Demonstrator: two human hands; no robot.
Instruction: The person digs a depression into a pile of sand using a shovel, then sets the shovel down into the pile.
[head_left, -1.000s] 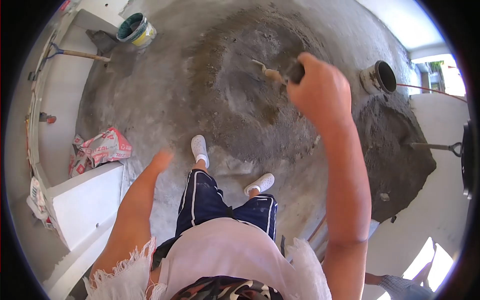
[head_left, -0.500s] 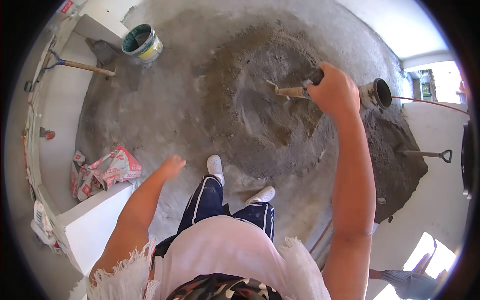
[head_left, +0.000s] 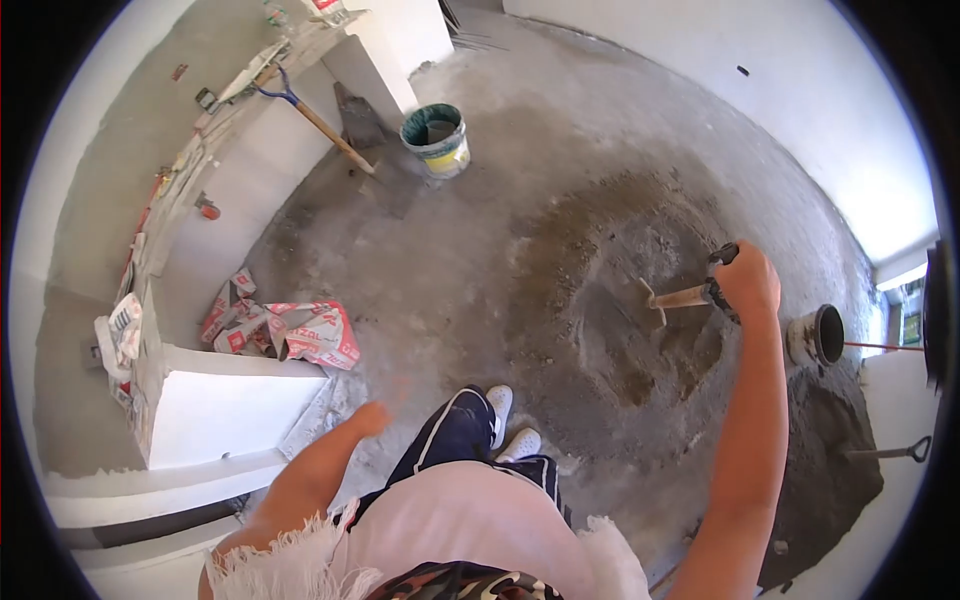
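Observation:
My right hand (head_left: 750,283) is closed round the black grip of a shovel (head_left: 682,298). Its wooden shaft points down toward a ring of grey sand or cement mix (head_left: 610,340) on the floor. At the low end a pale crosspiece shows, resting at or just above the mix; I cannot tell which. My left hand (head_left: 372,418) hangs free at my left side, near a crumpled red and white paper sack (head_left: 318,335). Motion smears its fingers, and nothing shows in it.
A green-rimmed bucket (head_left: 436,140) holding liquid stands at the far wall. Beside it leans a blue-handled shovel (head_left: 325,128). To the right are a tipped bucket (head_left: 816,335), a dark sand heap (head_left: 825,490) and another shovel (head_left: 890,452). A low white wall (head_left: 235,410) borders the left.
My view has swung left, so the mix and buckets sit further right in it. My feet have moved closer together. The shovel stays in my right hand, and my left hand remains low.

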